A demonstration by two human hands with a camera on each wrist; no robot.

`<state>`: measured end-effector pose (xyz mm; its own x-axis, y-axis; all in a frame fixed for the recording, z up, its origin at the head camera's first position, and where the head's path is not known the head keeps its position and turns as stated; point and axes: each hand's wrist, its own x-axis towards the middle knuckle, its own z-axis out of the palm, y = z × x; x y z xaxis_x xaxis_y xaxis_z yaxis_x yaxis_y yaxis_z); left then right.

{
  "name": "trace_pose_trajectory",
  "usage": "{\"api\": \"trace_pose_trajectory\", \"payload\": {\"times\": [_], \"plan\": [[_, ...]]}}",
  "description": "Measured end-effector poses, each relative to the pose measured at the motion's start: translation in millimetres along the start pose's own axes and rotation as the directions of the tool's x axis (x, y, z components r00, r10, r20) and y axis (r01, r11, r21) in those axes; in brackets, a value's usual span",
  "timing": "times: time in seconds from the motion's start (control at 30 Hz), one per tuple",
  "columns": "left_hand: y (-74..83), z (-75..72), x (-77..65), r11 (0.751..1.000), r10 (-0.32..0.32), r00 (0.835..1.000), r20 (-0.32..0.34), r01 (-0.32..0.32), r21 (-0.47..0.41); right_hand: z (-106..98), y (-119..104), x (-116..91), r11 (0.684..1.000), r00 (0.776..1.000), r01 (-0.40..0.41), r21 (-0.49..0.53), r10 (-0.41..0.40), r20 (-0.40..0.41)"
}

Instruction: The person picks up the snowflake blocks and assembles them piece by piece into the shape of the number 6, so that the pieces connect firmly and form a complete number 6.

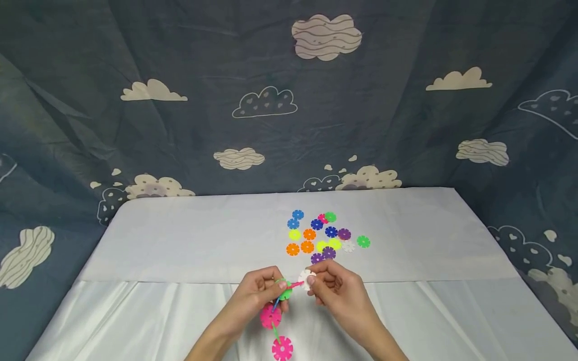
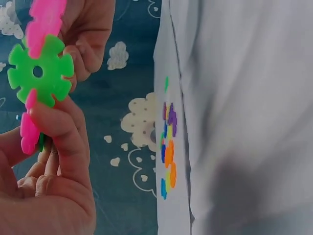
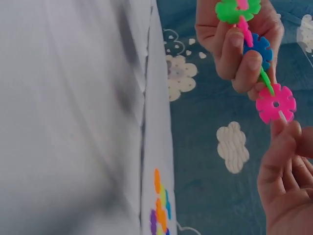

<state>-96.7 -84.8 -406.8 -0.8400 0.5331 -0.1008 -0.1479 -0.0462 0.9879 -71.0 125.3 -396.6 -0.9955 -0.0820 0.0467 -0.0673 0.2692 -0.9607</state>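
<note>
My left hand (image 1: 258, 292) grips a chain of notched plastic discs by its upper part, near a green disc (image 1: 286, 292). Two pink discs hang below, the upper (image 1: 270, 317) and the lower (image 1: 282, 348). A blue disc (image 3: 264, 48) shows between the left fingers in the right wrist view. Between thumb and fingers, my right hand (image 1: 339, 290) pinches a white disc (image 1: 305, 279). Its edge meets the rim of the pink disc (image 3: 267, 104) at the chain's end; how deep it sits in a notch I cannot tell.
Loose discs lie scattered on the white-covered table beyond the hands: orange (image 1: 307, 246), purple (image 1: 328, 252), green (image 1: 363, 241), blue (image 1: 298, 214), yellow and white among them. A dark cloth (image 1: 198, 130) with cloud prints hangs behind the table.
</note>
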Motion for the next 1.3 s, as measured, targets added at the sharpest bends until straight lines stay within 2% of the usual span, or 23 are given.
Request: {"api": "trace_pose_trajectory", "payload": {"times": [0.2, 0.37, 0.53, 0.77, 1.0, 1.2, 1.3], "plan": [[-2.1, 1.7, 0.5, 1.0, 0.003, 1.0, -0.02, -0.003, 0.003, 1.6, 7.4, 3.2, 0.999, 1.0, -0.008, 0.052, 0.007, 0.026], [-1.0, 7.0, 2.5, 0.999, -0.053, 0.998, -0.015, 0.053, 0.002, -2.0, 15.8, 6.2, 0.993, 0.999, -0.01, 0.117, 0.006, 0.036], [-5.3, 13.2, 4.1, 0.993, -0.113, 0.994, -0.005, 0.113, -0.02, -3.5, 18.6, 4.9, 0.998, 0.996, 0.013, 0.067, -0.018, 0.085], [-8.0, 14.9, 4.4, 0.994, -0.108, 0.994, -0.014, 0.108, 0.005, 0.9, 13.6, 5.7, 0.998, 0.99, -0.016, -0.055, 0.023, 0.136], [-6.3, 17.6, 2.7, 0.993, -0.101, 0.994, -0.034, 0.103, 0.053, 1.5, 10.1, 3.7, 0.999, 0.98, 0.022, -0.031, -0.015, 0.201], [-4.0, 15.7, 2.3, 0.988, -0.108, 0.993, -0.046, 0.113, 0.109, -8.0, 14.1, 9.4, 0.999, 0.98, -0.002, -0.048, 0.011, 0.2], [-3.2, 12.4, 1.3, 0.986, -0.106, 0.993, -0.059, 0.113, 0.124, -18.6, 22.2, 19.4, 0.995, 0.983, -0.017, -0.102, 0.035, 0.179]]}}
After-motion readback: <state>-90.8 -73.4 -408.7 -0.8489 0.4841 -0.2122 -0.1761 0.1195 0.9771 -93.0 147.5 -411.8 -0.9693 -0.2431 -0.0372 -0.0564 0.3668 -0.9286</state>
